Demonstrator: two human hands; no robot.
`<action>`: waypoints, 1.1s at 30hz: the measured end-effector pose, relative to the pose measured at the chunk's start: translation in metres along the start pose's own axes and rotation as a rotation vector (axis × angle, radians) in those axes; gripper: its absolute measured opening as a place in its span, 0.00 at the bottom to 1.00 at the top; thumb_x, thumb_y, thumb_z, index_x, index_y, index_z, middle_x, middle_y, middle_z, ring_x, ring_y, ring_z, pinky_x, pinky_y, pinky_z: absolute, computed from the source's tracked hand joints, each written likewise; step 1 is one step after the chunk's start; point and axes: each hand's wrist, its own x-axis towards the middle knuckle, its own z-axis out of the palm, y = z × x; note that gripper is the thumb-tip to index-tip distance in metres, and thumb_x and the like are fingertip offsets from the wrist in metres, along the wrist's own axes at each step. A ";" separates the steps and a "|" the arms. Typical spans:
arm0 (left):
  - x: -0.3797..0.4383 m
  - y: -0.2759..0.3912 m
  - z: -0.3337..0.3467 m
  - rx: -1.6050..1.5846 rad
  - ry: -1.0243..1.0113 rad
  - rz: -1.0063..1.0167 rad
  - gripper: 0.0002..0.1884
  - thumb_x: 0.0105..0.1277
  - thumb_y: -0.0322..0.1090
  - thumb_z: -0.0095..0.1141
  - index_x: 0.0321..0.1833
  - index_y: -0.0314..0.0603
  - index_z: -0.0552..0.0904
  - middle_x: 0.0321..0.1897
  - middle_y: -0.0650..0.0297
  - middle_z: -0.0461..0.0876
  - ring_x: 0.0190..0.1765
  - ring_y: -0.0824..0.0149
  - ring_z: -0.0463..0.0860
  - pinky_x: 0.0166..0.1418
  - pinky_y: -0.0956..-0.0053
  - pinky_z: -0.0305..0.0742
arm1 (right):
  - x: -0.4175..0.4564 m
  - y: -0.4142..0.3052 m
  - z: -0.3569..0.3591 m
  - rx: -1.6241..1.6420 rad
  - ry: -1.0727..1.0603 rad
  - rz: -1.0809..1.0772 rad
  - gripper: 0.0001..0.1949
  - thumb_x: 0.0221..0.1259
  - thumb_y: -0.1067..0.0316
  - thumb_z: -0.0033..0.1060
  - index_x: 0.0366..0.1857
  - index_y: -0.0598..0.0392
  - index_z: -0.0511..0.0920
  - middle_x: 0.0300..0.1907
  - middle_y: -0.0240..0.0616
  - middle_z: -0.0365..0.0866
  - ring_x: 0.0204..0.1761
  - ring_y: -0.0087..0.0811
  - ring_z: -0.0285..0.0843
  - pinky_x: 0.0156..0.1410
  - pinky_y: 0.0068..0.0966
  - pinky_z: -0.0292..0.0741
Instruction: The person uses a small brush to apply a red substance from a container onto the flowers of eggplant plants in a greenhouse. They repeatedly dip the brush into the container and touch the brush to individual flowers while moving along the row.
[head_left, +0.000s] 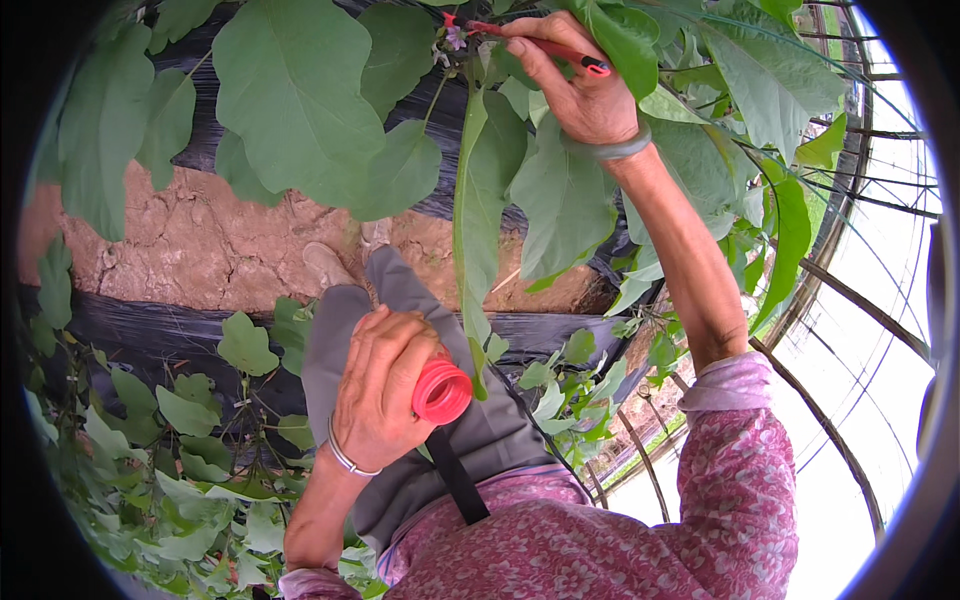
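Note:
My left hand (386, 382) is wrapped around a red plastic bottle (442, 390) with its uncapped mouth tilted up, in front of my grey trousers. The fingers hide most of the bottle's body. At the top of the view, my right hand (574, 82) pinches a slim red brush-like tool (551, 46) between thumb and fingers. Its red tip is beside a pale purple eggplant flower (455, 37) among large leaves; whether they touch, I cannot tell. Part of the right hand lies behind a leaf (619, 45).
Broad eggplant leaves (292, 97) hang in front of me, and a long leaf (476, 225) droops between my arms. Cracked soil (202, 240) runs between beds covered in black plastic film (187, 330). More plants (187, 412) grow lower left. Greenhouse poles (862, 300) and strings stand at right.

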 end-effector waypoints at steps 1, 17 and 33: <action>-0.001 0.000 0.001 0.010 -0.015 -0.008 0.33 0.50 0.29 0.78 0.61 0.36 0.78 0.57 0.51 0.79 0.60 0.45 0.83 0.72 0.41 0.73 | -0.008 -0.011 -0.001 0.055 0.016 0.047 0.07 0.74 0.71 0.67 0.49 0.60 0.86 0.41 0.34 0.86 0.42 0.24 0.83 0.51 0.22 0.79; 0.028 -0.054 0.068 0.103 -0.506 0.209 0.36 0.51 0.33 0.77 0.63 0.37 0.76 0.56 0.50 0.78 0.61 0.45 0.78 0.70 0.48 0.71 | -0.178 -0.162 -0.095 0.389 0.629 0.169 0.18 0.78 0.48 0.59 0.47 0.55 0.81 0.34 0.40 0.84 0.33 0.41 0.86 0.40 0.37 0.85; 0.180 -0.022 0.225 0.220 -0.502 0.489 0.31 0.56 0.40 0.80 0.60 0.38 0.80 0.50 0.53 0.87 0.49 0.55 0.88 0.57 0.61 0.82 | -0.394 -0.241 -0.078 0.154 1.313 0.518 0.19 0.81 0.46 0.53 0.48 0.53 0.79 0.29 0.38 0.76 0.33 0.38 0.78 0.40 0.32 0.74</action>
